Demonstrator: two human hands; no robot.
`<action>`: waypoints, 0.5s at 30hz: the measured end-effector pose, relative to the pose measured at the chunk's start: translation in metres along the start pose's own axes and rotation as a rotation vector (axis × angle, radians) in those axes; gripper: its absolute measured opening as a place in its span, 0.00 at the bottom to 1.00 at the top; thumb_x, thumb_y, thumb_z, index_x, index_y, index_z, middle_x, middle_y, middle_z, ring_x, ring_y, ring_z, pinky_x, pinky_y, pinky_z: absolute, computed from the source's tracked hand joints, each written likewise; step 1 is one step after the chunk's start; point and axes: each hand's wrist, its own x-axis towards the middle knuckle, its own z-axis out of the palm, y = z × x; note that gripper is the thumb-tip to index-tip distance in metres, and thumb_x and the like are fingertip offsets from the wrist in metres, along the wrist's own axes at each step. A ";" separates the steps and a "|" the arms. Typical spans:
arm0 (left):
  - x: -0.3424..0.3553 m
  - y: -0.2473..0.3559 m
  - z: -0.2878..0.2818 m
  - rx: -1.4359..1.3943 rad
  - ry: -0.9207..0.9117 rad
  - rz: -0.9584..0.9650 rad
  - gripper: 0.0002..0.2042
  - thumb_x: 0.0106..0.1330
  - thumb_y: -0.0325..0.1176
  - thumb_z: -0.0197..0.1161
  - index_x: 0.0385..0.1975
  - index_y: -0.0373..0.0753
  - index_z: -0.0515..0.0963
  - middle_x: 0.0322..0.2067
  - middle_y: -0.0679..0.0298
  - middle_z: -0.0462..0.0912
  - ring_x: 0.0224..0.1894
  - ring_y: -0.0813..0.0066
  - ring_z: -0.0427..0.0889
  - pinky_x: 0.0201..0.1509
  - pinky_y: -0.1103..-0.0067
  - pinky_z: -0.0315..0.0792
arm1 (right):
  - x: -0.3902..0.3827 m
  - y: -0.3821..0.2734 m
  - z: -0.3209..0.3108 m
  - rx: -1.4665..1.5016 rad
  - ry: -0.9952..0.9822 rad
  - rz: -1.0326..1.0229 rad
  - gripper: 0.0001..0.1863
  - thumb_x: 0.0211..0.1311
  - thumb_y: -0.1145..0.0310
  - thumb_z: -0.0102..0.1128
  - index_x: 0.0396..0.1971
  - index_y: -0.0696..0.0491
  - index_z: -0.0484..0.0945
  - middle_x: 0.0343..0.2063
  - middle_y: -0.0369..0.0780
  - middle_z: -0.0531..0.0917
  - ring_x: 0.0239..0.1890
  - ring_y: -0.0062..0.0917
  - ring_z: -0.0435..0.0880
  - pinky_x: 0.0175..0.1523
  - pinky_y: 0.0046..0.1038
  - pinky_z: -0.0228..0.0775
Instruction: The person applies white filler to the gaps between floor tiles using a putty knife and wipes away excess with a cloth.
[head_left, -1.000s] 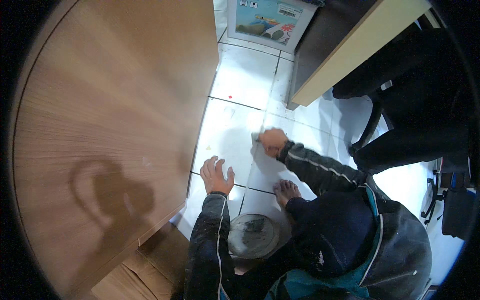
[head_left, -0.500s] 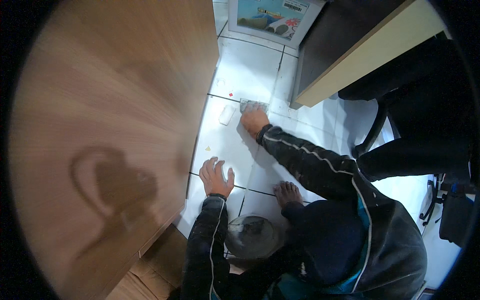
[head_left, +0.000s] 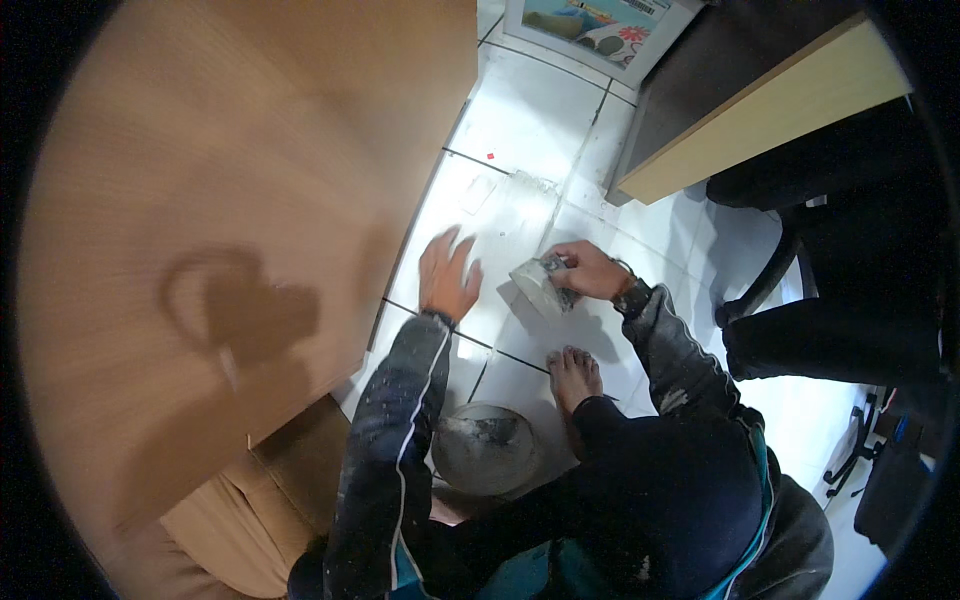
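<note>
My right hand [head_left: 590,270] grips a small flat scraper [head_left: 535,284] smeared with grey paste, held just above the white floor tiles [head_left: 520,140]. My left hand [head_left: 447,275] hovers, fingers spread and blurred, over the tile beside the wooden cabinet [head_left: 230,200]. A bare foot [head_left: 573,377] rests on the tile below the right hand. A round bowl [head_left: 482,448] with grey paste sits on the floor between my left forearm and the foot. Grey paste marks the tile joint [head_left: 530,185] farther ahead.
A large wooden cabinet side fills the left. A desk edge [head_left: 760,120] and a dark office chair [head_left: 840,280] stand at right. A framed picture [head_left: 590,25] leans at the top. A beige panel [head_left: 240,510] lies lower left.
My right hand drew back from the far tile joint toward me, now holding the scraper near the foot. My left hand lifted off the tile and moved forward.
</note>
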 end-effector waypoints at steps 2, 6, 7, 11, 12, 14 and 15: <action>0.026 -0.002 0.006 0.096 -0.081 0.043 0.25 0.63 0.37 0.59 0.60 0.36 0.70 0.67 0.50 0.59 0.68 0.45 0.56 0.68 0.58 0.56 | -0.004 0.017 0.005 0.120 -0.009 0.004 0.17 0.52 0.69 0.62 0.42 0.57 0.80 0.31 0.40 0.83 0.34 0.28 0.84 0.42 0.31 0.78; 0.054 -0.002 0.027 0.236 -0.222 -0.022 0.27 0.67 0.43 0.55 0.62 0.32 0.65 0.67 0.50 0.59 0.68 0.44 0.57 0.70 0.58 0.53 | -0.002 0.021 -0.013 0.463 0.068 0.110 0.24 0.57 0.74 0.62 0.55 0.56 0.72 0.32 0.38 0.82 0.30 0.24 0.84 0.30 0.25 0.83; 0.052 -0.002 0.027 0.236 -0.218 -0.029 0.27 0.67 0.43 0.55 0.62 0.32 0.65 0.67 0.50 0.59 0.68 0.44 0.57 0.70 0.58 0.53 | 0.004 0.021 -0.021 0.465 0.147 0.074 0.24 0.58 0.75 0.64 0.55 0.56 0.72 0.32 0.38 0.82 0.30 0.23 0.84 0.30 0.26 0.83; 0.014 0.004 0.011 0.255 -0.244 -0.019 0.27 0.67 0.42 0.56 0.61 0.33 0.66 0.66 0.50 0.61 0.66 0.45 0.60 0.68 0.59 0.56 | 0.048 0.002 -0.051 -0.100 0.282 -0.261 0.18 0.55 0.74 0.65 0.48 0.55 0.78 0.28 0.40 0.84 0.31 0.24 0.83 0.35 0.29 0.77; -0.002 0.007 -0.002 0.273 -0.263 -0.020 0.26 0.66 0.41 0.57 0.61 0.33 0.67 0.65 0.50 0.62 0.65 0.46 0.61 0.67 0.59 0.58 | 0.064 -0.010 -0.053 -0.256 0.312 -0.369 0.17 0.53 0.75 0.64 0.46 0.52 0.80 0.28 0.40 0.84 0.32 0.27 0.82 0.39 0.31 0.75; -0.040 0.009 -0.022 0.182 -0.208 -0.021 0.22 0.65 0.39 0.59 0.56 0.35 0.72 0.60 0.53 0.68 0.62 0.49 0.65 0.64 0.60 0.62 | 0.097 -0.033 -0.058 -0.548 0.361 -0.476 0.17 0.48 0.75 0.62 0.41 0.47 0.84 0.30 0.40 0.85 0.32 0.35 0.80 0.47 0.34 0.72; -0.051 0.014 -0.034 0.115 -0.233 -0.047 0.19 0.64 0.37 0.60 0.52 0.35 0.75 0.57 0.53 0.70 0.60 0.51 0.67 0.63 0.61 0.63 | 0.118 -0.032 -0.067 -0.794 0.338 -0.543 0.17 0.50 0.74 0.60 0.40 0.42 0.85 0.34 0.38 0.87 0.32 0.38 0.78 0.47 0.33 0.70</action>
